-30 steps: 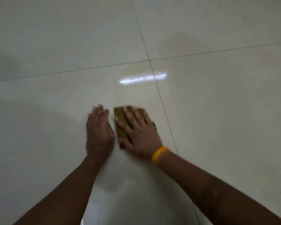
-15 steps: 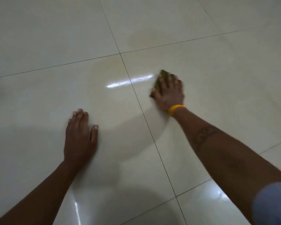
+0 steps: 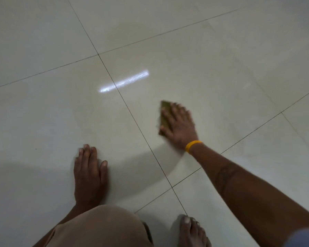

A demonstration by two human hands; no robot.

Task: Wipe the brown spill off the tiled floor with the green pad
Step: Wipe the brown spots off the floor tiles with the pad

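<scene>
Half a second on, the right hand (image 3: 179,124) has drawn the flat green scouring pad (image 3: 164,116) nearer, right of the grout line on the glossy pale tiled floor (image 3: 43,113). Its spread fingers press the pad flat, while the left hand (image 3: 89,172) rests open-palmed well apart, holding nothing.

floor (image 3: 221,72): glossy, smooth tile, mirrors a light
pad (image 3: 164,114): matt green, looks coarse
wristband (image 3: 193,145): smooth yellow, rubbery look
</scene>
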